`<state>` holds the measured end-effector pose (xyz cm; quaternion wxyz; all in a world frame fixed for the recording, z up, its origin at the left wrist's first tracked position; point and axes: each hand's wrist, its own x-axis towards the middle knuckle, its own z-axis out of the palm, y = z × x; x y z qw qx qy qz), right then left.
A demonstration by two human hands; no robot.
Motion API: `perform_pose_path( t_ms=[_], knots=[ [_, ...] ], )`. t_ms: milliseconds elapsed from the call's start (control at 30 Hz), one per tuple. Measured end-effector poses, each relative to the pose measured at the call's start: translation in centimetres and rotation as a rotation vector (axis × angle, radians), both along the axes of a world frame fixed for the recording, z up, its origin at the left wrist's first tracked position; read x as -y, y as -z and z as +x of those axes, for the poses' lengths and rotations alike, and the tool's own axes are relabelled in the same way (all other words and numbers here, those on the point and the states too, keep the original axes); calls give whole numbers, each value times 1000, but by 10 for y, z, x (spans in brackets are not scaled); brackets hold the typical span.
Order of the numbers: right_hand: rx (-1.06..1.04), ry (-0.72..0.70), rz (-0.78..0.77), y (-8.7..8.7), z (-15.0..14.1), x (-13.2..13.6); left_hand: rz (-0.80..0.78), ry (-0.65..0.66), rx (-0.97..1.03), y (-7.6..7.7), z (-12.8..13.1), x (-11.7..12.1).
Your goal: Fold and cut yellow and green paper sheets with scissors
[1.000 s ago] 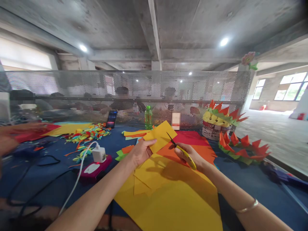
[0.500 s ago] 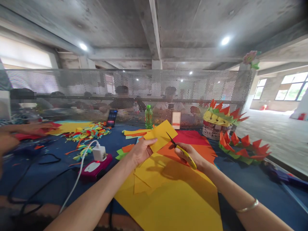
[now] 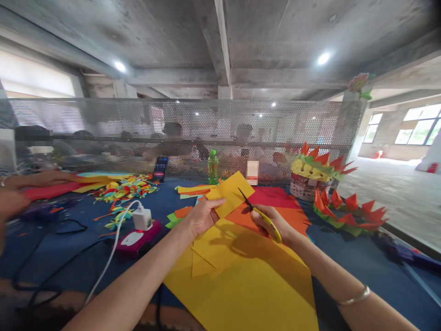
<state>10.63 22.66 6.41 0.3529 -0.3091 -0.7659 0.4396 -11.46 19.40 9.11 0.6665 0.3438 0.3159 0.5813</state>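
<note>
A small rectangle of yellow paper (image 3: 231, 193) is pinched in my left hand (image 3: 204, 217), thumb on top and tilted above the table. My right hand (image 3: 273, 221) grips yellow-handled scissors (image 3: 267, 222), their dark blades pointing up and left at the right part of that paper. Whether the blades touch the paper I cannot tell. Below both hands lies a large yellow sheet (image 3: 251, 285), with smaller yellow pieces (image 3: 203, 264) on its left part. Orange paper (image 3: 289, 216) and red paper (image 3: 270, 196) lie behind my right hand.
A purple power strip (image 3: 138, 241) with a white charger (image 3: 142, 218) and cables sits left. Behind are colourful paper scraps (image 3: 127, 188), a green bottle (image 3: 212, 168) and a mesh screen (image 3: 193, 115). Paper crowns (image 3: 351, 216) stand right. A co-worker's hands (image 3: 41, 184) hold red paper at far left.
My hands, the yellow paper and the scissors look almost unmoved. At far left, the co-worker's hands have shifted left and the red paper is now stretched out between them.
</note>
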Motion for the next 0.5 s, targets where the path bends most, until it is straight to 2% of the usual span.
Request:
perform_pose_path(
  t_ms=[500],
  knots=[
    [-1, 61, 13, -3, -1, 4, 17, 9, 8, 1, -2, -1]
  ],
)
